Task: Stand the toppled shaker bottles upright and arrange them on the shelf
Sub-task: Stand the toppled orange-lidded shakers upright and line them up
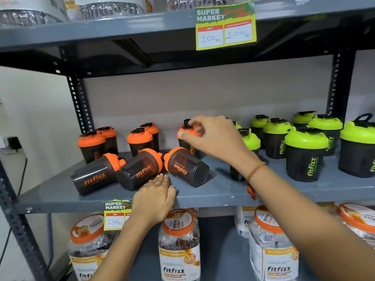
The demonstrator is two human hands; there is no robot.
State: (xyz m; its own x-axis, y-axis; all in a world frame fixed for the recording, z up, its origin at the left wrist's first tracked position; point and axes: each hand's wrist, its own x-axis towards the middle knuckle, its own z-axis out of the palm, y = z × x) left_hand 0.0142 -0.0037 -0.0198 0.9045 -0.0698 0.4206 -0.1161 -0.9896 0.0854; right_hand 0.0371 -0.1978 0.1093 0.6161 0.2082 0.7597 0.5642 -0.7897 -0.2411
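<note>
Your right hand (215, 136) is closing its fingertips on the lid of an upright orange-lidded shaker (187, 138), thumb on the near edge of the cap and fingers curled over the black flip tab. That shaker is standing toward the back of the grey shelf (223, 189), and it serves as the landmark here. Your left hand (155, 196) is lying open and flat at the shelf's front edge, in front and to the left of that shaker, gripping nothing; its fingertips are just touching the base end of the middle toppled shaker (140, 169).

Three shakers are lying on their sides in front of the held one. The right toppled shaker (185, 166) is lying directly in front of it, lid pointing left. The middle one is lying with its lid meeting that lid. The left toppled shaker (95, 175) is lying farthest left, its lid pointing right.

Left of the held shaker, four more orange-lidded shakers (140, 140) are standing in two pairs. To its right, green-lidded shakers (305, 153) are standing upright in a cluster. Below it, large clear jars (178, 244) with orange lids are sitting on the lower shelf.
</note>
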